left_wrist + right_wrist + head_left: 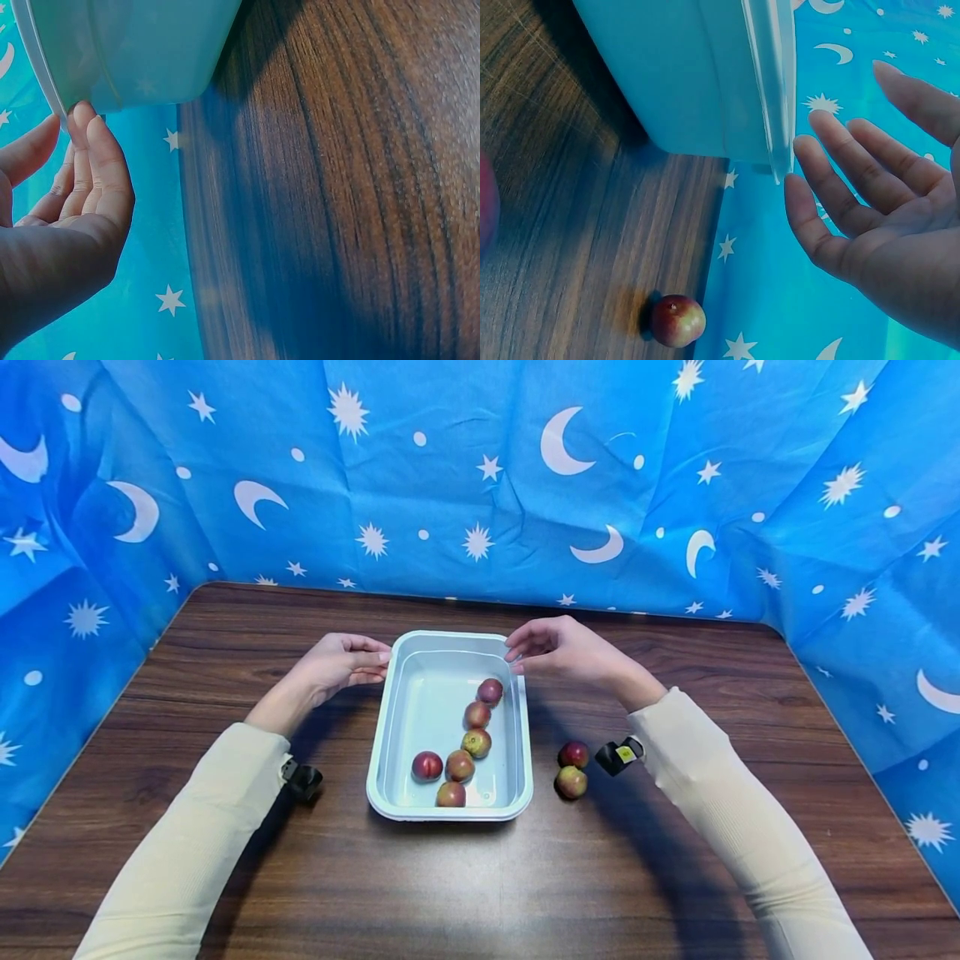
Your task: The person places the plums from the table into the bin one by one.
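A white rectangular plastic tray (450,814) stands on the table with several red-and-yellow plums (459,766) in it, most in a line along its right half. My left hand (341,668) pinches the rim at the tray's far left, thumb above and fingertips (82,116) under the edge. At the far right corner is my right hand (566,652), its fingers (866,169) spread and loosely bent with nothing held. Its fingertips are close to the rim; whether they touch I cannot tell. Two plums (572,782) lie on the table right of the tray, below the right wrist.
The dark wood-grain table (300,877) reaches back to a blue cloth (450,468) printed with white moons and stars, which also hangs along both sides. Black cameras (303,781) are strapped to both wrists over the cream sleeves.
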A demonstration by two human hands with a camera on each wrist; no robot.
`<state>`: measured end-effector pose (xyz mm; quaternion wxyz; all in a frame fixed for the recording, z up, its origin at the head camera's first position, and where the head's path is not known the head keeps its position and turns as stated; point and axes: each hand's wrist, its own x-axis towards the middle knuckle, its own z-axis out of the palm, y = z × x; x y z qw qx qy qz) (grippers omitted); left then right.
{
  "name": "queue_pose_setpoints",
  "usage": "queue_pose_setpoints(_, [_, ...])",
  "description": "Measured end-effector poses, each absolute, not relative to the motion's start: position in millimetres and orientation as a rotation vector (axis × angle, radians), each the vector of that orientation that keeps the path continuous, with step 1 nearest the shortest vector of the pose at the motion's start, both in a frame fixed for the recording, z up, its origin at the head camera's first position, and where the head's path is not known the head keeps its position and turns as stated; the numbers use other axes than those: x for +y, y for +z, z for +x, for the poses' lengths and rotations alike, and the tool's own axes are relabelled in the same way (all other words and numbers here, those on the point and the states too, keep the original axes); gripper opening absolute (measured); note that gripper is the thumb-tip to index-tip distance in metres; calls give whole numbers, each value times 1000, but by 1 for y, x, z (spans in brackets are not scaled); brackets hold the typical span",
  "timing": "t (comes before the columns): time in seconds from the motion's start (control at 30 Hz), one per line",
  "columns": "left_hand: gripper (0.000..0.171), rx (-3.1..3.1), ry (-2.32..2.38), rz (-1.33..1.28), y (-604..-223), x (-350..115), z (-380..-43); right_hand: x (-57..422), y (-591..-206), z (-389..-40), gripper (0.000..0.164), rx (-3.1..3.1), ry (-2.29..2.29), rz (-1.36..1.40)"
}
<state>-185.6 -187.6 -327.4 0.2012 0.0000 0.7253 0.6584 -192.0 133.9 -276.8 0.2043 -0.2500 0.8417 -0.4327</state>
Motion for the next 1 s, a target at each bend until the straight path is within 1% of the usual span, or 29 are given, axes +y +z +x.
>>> queue_pose_setpoints(0.47, [34,2027,1833,-2,-328,-188,-185,142,-279,-191,31,2384,-1186,-652])
queue_pose_setpoints(0.8, [35,2035,1829,-5,-327,-188,-185,152,-279,-188,35,2394,-1197,-625])
queue_pose_setpoints(1.0, [35,2037,1828,-11,-327,-187,-185,160,-277,-186,35,2382,-1225,-606])
